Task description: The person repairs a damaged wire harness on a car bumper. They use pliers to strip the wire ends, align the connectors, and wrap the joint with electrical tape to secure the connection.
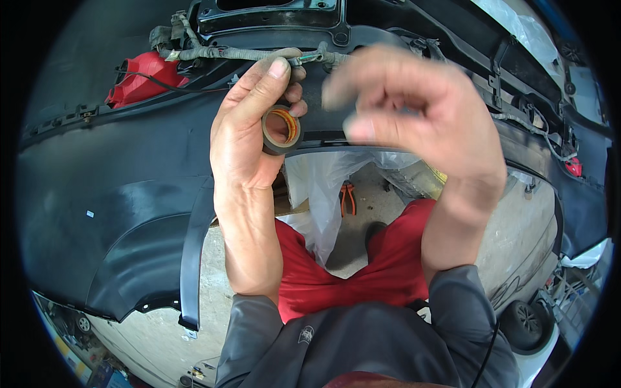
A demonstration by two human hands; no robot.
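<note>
The left hand (249,129) is closed round a roll of dark tape (282,130), thumb laid over its outer face and fingers curled behind, the orange-lined core facing the camera. Its fingertips also touch the wrapped wire harness (259,54) just above the roll. Beside it, the right hand (420,110) (blurred) hangs with fingers loosely curled; whether it pinches anything cannot be told. Behind both lies a black bumper (110,187).

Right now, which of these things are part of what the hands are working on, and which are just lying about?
In use: left hand holding roll of black tape; blurred right hand; wrapped wire harness; black car bumper.

Lying about: orange-handled pliers; clear plastic sheet; red lamp housing.
</note>
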